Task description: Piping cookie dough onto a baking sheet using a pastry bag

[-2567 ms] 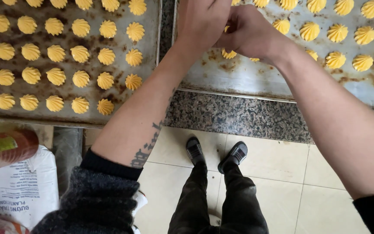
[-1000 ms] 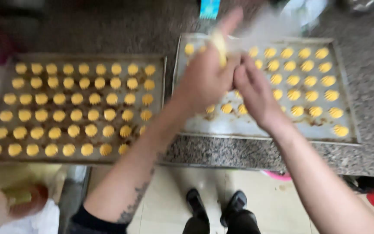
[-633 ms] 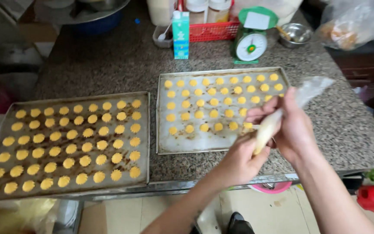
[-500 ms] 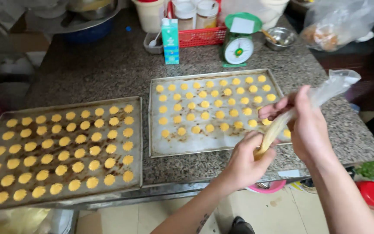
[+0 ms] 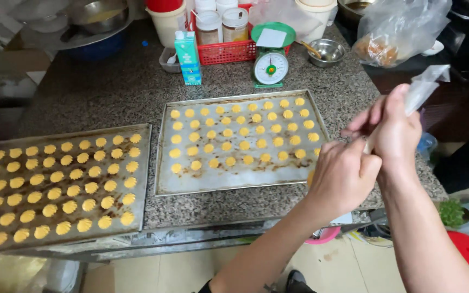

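Both hands grip a piping bag (image 5: pixel 420 92) (clear plastic, top twisted): right hand (image 5: pixel 394 133) closed round it, left hand (image 5: pixel 343 176) clenched below, beside the tray (image 5: pixel 234 182).

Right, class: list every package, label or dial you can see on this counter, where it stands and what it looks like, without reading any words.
Carton: upright, back of the counter, left of the red basket; tall box, teal and white.
Kitchen scale: behind the right tray; green body, round white dial, pale sheet on top.
Jars: in the red basket; clear, white lids.
Plastic bag: back right; clear, brownish contents.
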